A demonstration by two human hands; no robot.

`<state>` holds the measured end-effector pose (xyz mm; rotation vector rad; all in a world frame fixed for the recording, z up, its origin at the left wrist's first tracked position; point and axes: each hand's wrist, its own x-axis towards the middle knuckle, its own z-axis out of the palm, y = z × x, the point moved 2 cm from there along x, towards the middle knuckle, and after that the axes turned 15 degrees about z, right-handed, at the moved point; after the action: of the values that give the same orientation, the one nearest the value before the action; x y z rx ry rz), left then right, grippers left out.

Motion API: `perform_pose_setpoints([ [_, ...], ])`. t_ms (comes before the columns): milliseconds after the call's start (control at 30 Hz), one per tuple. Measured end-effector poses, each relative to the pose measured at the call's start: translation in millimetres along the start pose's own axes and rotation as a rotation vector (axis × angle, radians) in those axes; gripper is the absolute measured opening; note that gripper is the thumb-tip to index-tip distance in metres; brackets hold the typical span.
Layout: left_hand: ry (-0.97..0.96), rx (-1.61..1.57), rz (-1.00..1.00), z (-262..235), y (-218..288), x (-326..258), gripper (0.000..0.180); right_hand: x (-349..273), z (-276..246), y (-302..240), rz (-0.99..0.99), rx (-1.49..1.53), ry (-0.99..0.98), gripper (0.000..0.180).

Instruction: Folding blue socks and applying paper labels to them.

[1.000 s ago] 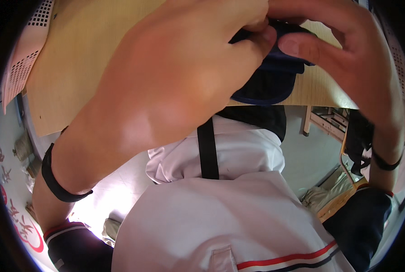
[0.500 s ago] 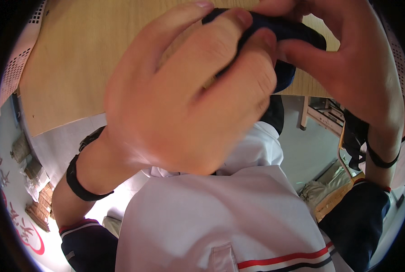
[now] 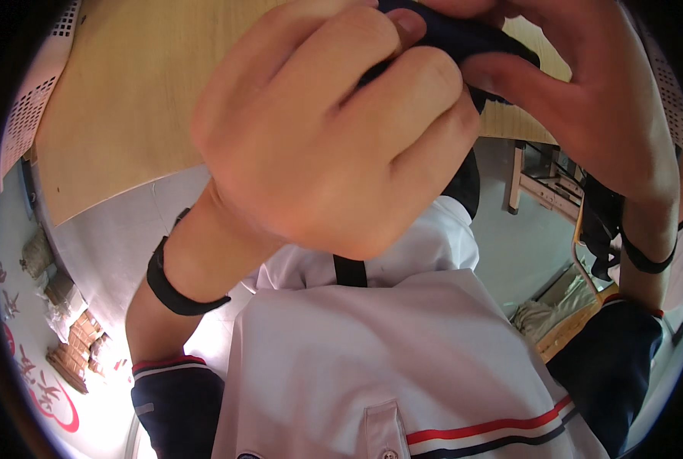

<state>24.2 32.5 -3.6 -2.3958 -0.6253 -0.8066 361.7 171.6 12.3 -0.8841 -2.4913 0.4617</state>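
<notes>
A dark navy piece that looks like soft fabric (image 3: 464,34) is held up over the table at the top of the view. Its exact kind does not show. My left hand (image 3: 326,145) is curled around its left part, back of the hand toward me, and covers much of it. On the other side, my right hand (image 3: 586,99) pinches the piece, thumb along its near edge and fingers over the far side. The two hands are close together, with the navy piece stretching between them.
Beneath my hands lies a light wooden table (image 3: 127,115), its near edge in front of my body. Pale perforated baskets stand at the left (image 3: 32,115) and right (image 3: 666,99). A wooden frame (image 3: 536,183) is below right; brown bundles (image 3: 78,348) lie lower left.
My left fingers have curled in more tightly, and that hand has shifted slightly right. Less of the navy piece shows below the hands. My right hand has barely moved.
</notes>
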Motion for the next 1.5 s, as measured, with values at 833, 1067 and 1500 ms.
perform_pose_setpoints([
  [833, 0.271, -0.942, -1.098, -17.4, 9.3, 27.0, 0.076, 73.3, 73.5, -172.9, 0.583, 0.365, 0.247, 0.077],
  [1067, 0.334, -1.458, -1.450, -15.1, -3.0, 27.3, 0.069, 72.3, 71.9, -158.3, 0.799, 1.118, -0.059, 0.060],
  [1500, 0.457, -1.546, -1.559, -15.0, -7.5, 10.1, 0.057, 13.0, 27.7, -70.1, 0.642, -0.278, 0.286, 0.054],
])
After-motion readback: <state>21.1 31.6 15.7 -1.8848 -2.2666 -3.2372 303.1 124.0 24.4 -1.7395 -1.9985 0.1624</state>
